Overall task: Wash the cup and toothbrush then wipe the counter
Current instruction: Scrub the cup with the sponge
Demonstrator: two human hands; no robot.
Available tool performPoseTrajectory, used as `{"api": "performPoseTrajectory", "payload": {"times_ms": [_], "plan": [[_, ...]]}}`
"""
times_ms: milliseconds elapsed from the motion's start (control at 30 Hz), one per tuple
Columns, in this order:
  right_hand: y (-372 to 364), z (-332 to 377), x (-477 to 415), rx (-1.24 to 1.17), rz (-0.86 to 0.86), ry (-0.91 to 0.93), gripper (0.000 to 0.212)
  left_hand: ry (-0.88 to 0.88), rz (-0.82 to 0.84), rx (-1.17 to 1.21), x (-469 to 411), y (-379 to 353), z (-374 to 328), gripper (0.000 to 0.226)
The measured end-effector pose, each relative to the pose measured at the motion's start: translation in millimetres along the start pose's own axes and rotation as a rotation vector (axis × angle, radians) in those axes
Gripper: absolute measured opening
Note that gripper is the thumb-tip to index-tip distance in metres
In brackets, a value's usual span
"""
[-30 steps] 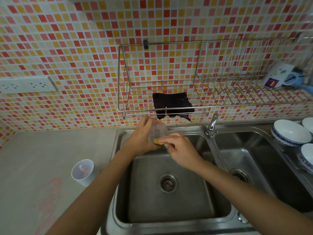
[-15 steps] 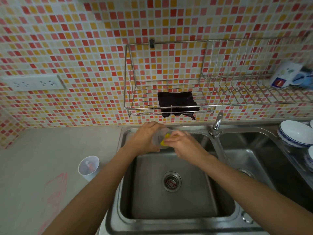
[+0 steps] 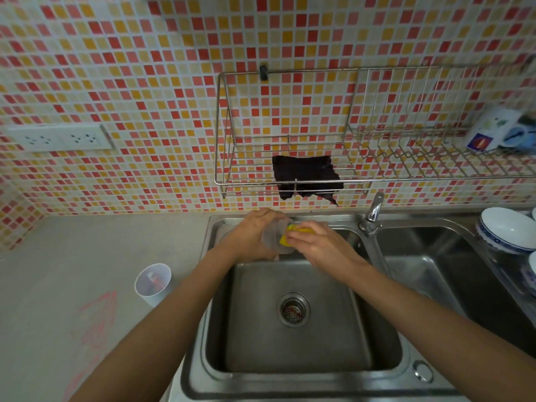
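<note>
Head view, left hand [image 3: 252, 236] gripping clear cup [image 3: 275, 239] over sink [image 3: 290, 369], right hand [image 3: 316, 245] pinching yellow sponge [image 3: 285, 239] at its mouth, second cup [image 3: 153, 281] on counter [image 3: 58, 280] at 9 o'clock.

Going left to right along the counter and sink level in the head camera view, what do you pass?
Red marks on the counter → white cup → left hand holding the clear cup → yellow sponge → right hand → faucet → blue-rimmed bowl.

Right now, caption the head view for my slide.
Left hand holds a clear cup over the sink while the right hand scrubs it with a yellow sponge.
</note>
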State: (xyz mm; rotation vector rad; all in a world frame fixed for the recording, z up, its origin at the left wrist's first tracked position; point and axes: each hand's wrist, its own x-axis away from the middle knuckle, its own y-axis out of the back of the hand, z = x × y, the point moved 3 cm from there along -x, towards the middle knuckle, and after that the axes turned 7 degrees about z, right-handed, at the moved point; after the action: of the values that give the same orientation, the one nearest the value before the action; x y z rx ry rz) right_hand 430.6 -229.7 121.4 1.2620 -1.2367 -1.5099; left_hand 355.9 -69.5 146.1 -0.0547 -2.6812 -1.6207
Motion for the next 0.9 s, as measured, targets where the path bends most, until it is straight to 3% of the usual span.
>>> {"api": "performPoseTrajectory", "payload": {"times_ms": [267, 367, 500, 567, 700, 800, 900], "plan": [[14.0, 2.8, 4.2, -0.077, -0.111, -0.046, 0.05, 0.034, -0.115, 0.158, -0.4, -5.9, -4.1, 0.094], [16.0, 6.5, -0.4, -0.101, -0.132, -0.039, 0.042, 0.017, -0.186, 0.122, -1.3, -6.1, -1.5, 0.089], [6.0, 10.6, -7.0, -0.319, -0.05, -0.15, 0.033, -0.03, -0.191, 0.011, -4.1, -3.0, -1.2, 0.083], [8.4, 11.3, -10.1, -0.251, 0.006, -0.112, 0.034, -0.017, -0.174, -0.067, -5.6, -4.1, 0.1, 0.082], [10.7, 5.9, -10.7, 0.127, -0.016, -0.082, 0.033, -0.011, -0.133, -0.133, -9.4, -4.9, -2.4, 0.083], [2.3, 14.1, -9.9, -0.017, -0.046, -0.15, 0.033, -0.041, -0.133, -0.132, -9.5, -5.1, -2.4, 0.081], [-5.5, 12.3, -10.8, -0.243, 0.043, -0.19, 0.035, -0.033, -0.136, -0.148, -6.5, -8.2, 0.8, 0.079]]}}
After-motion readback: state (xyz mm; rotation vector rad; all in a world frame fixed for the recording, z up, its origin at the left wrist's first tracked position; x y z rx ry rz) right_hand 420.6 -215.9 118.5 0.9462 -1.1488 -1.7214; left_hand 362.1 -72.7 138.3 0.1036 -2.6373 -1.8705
